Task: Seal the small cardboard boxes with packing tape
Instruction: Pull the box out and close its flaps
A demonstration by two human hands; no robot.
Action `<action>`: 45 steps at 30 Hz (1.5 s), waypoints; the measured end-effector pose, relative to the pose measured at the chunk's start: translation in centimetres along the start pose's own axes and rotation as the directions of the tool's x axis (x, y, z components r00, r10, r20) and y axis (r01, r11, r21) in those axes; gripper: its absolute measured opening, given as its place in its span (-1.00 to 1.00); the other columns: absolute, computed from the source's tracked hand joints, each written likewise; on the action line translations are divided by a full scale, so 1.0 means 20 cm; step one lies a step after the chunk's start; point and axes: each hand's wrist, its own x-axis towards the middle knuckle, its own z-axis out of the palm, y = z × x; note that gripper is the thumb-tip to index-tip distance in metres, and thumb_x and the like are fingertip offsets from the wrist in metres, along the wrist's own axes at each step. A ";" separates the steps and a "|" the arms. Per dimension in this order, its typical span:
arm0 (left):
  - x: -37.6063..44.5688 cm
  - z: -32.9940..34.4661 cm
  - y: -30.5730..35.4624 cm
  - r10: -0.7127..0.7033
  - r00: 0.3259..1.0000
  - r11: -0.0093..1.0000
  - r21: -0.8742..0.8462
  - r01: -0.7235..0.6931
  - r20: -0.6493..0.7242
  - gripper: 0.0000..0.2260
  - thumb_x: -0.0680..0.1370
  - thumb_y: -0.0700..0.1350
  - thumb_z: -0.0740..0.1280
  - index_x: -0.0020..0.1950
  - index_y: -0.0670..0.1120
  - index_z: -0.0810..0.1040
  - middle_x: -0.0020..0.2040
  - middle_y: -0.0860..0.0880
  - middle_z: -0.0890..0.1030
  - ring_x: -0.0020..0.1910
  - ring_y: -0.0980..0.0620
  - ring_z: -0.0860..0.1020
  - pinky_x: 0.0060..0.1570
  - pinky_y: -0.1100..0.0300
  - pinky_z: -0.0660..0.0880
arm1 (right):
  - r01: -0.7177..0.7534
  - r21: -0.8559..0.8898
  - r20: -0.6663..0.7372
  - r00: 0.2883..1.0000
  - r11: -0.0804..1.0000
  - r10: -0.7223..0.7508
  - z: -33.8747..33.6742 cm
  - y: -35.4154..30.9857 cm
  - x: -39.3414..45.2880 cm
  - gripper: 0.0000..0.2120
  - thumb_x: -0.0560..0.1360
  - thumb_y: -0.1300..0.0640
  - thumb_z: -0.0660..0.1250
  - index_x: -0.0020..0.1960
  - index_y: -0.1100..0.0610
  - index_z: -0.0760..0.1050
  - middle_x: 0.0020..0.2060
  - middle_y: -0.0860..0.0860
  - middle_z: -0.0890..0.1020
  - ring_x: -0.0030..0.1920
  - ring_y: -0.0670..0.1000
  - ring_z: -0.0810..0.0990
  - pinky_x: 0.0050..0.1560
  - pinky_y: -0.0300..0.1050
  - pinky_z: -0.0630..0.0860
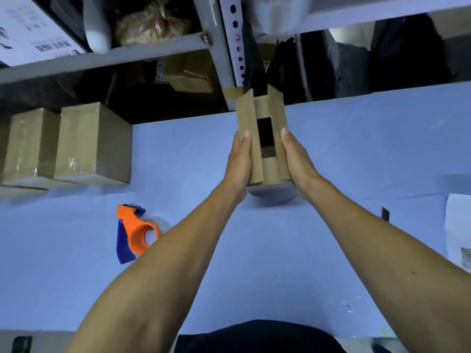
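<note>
Dark clothing [257,336] fills the bottom edge, and from it two bare forearms reach out over the blue table [254,263]. Each flat palm presses a side of a small open cardboard box [262,138] standing on the table near its far edge: the left hand [239,161] lies along the left flap, the right hand [297,159] along the right one, fingers straight rather than curled. Both long flaps are tilted inward but do not meet, so a dark gap shows between them; the squeeze looks meant to close them for taping. An orange and blue tape dispenser [135,233] lies on the table well to the left, untouched. Two sealed boxes [68,146] stand side by side at the far left, probably set aside as done.
</note>
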 end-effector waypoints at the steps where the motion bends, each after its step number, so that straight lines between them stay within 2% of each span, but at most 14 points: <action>1: -0.04 -0.01 -0.02 -0.004 1.000 1.000 -0.001 0.004 0.005 -0.34 0.47 0.44 0.14 0.52 0.21 0.27 0.38 0.10 0.52 0.30 0.07 0.54 0.32 -0.06 0.48 | 0.002 -0.002 0.009 1.000 1.000 -0.002 0.00 0.01 -0.04 -0.48 0.61 -0.33 0.05 0.47 -0.13 0.37 0.29 -0.16 0.58 0.25 -0.16 0.56 0.32 -0.06 0.48; 4: -0.16 -0.05 -0.08 -0.029 0.998 0.999 -0.020 0.031 0.057 -0.30 0.46 0.50 0.10 0.49 0.16 0.35 0.36 0.09 0.54 0.30 0.09 0.55 0.30 -0.03 0.48 | -0.020 0.014 0.029 0.999 1.000 0.019 0.02 0.08 -0.16 -0.43 0.57 -0.39 0.06 0.45 -0.14 0.40 0.26 -0.16 0.60 0.23 -0.15 0.58 0.32 -0.02 0.49; 8: -0.32 -0.09 -0.20 -0.021 0.993 1.000 0.000 0.021 0.117 -0.44 0.56 0.40 0.04 0.37 0.12 0.46 0.25 0.07 0.62 0.22 0.09 0.60 0.26 -0.02 0.50 | -0.059 0.007 0.038 0.998 0.998 0.059 0.06 0.23 -0.32 -0.34 0.44 -0.49 0.06 0.40 -0.18 0.42 0.23 -0.18 0.61 0.23 -0.14 0.58 0.32 0.03 0.48; 11: -0.37 -0.09 -0.26 0.010 0.997 1.000 0.014 -0.011 0.080 -0.56 0.61 0.32 0.10 0.38 0.15 0.43 0.24 0.11 0.61 0.21 0.11 0.60 0.28 -0.05 0.50 | -0.043 0.033 -0.015 0.999 0.999 0.044 0.09 0.30 -0.39 -0.42 0.48 -0.43 0.08 0.39 -0.18 0.39 0.22 -0.19 0.60 0.21 -0.15 0.59 0.30 0.05 0.50; 14: -0.39 -0.09 -0.30 0.004 0.999 1.000 0.017 -0.004 0.036 -0.50 0.57 0.31 0.21 0.46 0.16 0.35 0.28 0.14 0.59 0.20 0.13 0.60 0.27 -0.03 0.52 | -0.030 -0.002 -0.043 0.999 1.000 0.030 0.10 0.32 -0.42 -0.58 0.58 -0.31 0.14 0.38 -0.20 0.39 0.18 -0.22 0.61 0.16 -0.15 0.61 0.28 0.02 0.52; 18: -0.41 -0.08 -0.33 0.027 0.997 0.997 0.074 -0.021 -0.072 -0.61 0.54 0.16 0.33 0.36 0.18 0.43 0.15 0.16 0.65 0.10 0.09 0.65 0.18 -0.06 0.58 | -0.028 -0.137 -0.101 0.995 0.990 0.014 0.11 0.32 -0.43 -0.52 0.45 -0.30 0.22 0.34 -0.23 0.44 0.12 -0.20 0.64 0.10 -0.08 0.64 0.22 0.06 0.56; 22: -0.43 -0.10 -0.31 0.025 0.998 0.997 0.079 -0.021 -0.058 -0.64 0.52 0.17 0.33 0.31 0.18 0.48 0.13 0.14 0.66 0.11 0.06 0.65 0.20 -0.07 0.56 | -0.018 -0.197 -0.109 0.994 0.980 -0.004 0.14 0.30 -0.44 -0.50 0.40 -0.33 0.17 0.29 -0.22 0.47 0.10 -0.17 0.65 0.10 -0.04 0.64 0.22 0.07 0.55; 26: -0.52 -0.20 -0.34 0.054 0.998 0.996 0.073 -0.051 -0.043 -0.61 0.47 0.17 0.37 0.28 0.19 0.49 0.12 0.14 0.67 0.11 0.06 0.65 0.20 -0.08 0.56 | 0.003 -0.256 -0.127 0.991 0.967 -0.036 0.26 0.32 -0.52 -0.58 0.49 -0.26 0.12 0.30 -0.22 0.44 0.15 -0.13 0.63 0.14 0.03 0.61 0.24 0.09 0.53; 29: -0.58 -0.34 -0.33 0.103 0.994 0.992 0.081 -0.101 -0.029 -0.63 0.49 0.18 0.35 0.29 0.22 0.47 0.13 0.17 0.66 0.11 0.09 0.64 0.20 -0.07 0.56 | 0.050 -0.264 -0.139 0.986 0.963 -0.089 0.39 0.30 -0.60 -0.66 0.58 -0.19 0.10 0.31 -0.21 0.43 0.17 -0.11 0.61 0.16 0.03 0.60 0.25 0.09 0.52; 34: -0.70 -0.64 -0.27 0.222 0.975 0.972 0.080 -0.220 -0.024 -0.72 0.57 0.12 0.28 0.28 0.22 0.46 0.11 0.19 0.65 0.10 0.10 0.63 0.19 -0.04 0.56 | 0.136 -0.289 -0.159 0.969 0.948 -0.187 0.68 0.23 -0.72 -0.67 0.63 -0.13 0.09 0.34 -0.16 0.44 0.18 -0.12 0.60 0.18 0.01 0.58 0.26 0.09 0.51; 38: -0.83 -0.99 -0.26 0.273 0.961 0.960 0.066 -0.271 -0.035 -0.74 0.57 0.09 0.29 0.27 0.20 0.48 0.12 0.17 0.65 0.09 0.10 0.63 0.19 -0.01 0.56 | 0.182 -0.301 -0.165 0.957 0.936 -0.239 1.03 0.23 -0.86 -0.67 0.63 -0.14 0.09 0.32 -0.13 0.45 0.15 -0.11 0.60 0.17 0.02 0.57 0.26 0.09 0.50; 40: -0.89 -1.17 -0.25 0.287 0.958 0.957 0.055 -0.286 -0.023 -0.77 0.60 0.05 0.31 0.26 0.17 0.49 0.11 0.15 0.66 0.07 0.13 0.63 0.17 0.06 0.56 | 0.196 -0.293 -0.179 0.950 0.936 -0.255 1.21 0.25 -0.92 -0.64 0.61 -0.18 0.08 0.34 -0.14 0.45 0.17 -0.11 0.60 0.18 0.03 0.56 0.26 0.09 0.50; 42: -0.94 -1.33 -0.25 0.298 0.954 0.953 0.071 -0.296 -0.028 -0.75 0.61 0.06 0.31 0.29 0.14 0.48 0.10 0.15 0.65 0.07 0.16 0.62 0.14 0.14 0.55 | 0.213 -0.300 -0.175 0.946 0.930 -0.273 1.37 0.26 -0.97 -0.61 0.61 -0.19 0.07 0.36 -0.13 0.43 0.22 -0.10 0.58 0.21 0.04 0.55 0.27 0.10 0.49; 45: -1.02 -1.56 -0.27 0.288 0.956 0.955 0.093 -0.282 -0.060 -0.64 0.57 0.15 0.30 0.36 0.18 0.45 0.15 0.16 0.63 0.15 0.11 0.60 0.22 0.05 0.53 | 0.250 -0.313 -0.150 0.940 0.916 -0.308 1.60 0.27 -1.04 -0.63 0.66 -0.14 0.06 0.39 -0.10 0.40 0.26 -0.09 0.56 0.24 0.04 0.52 0.27 0.02 0.45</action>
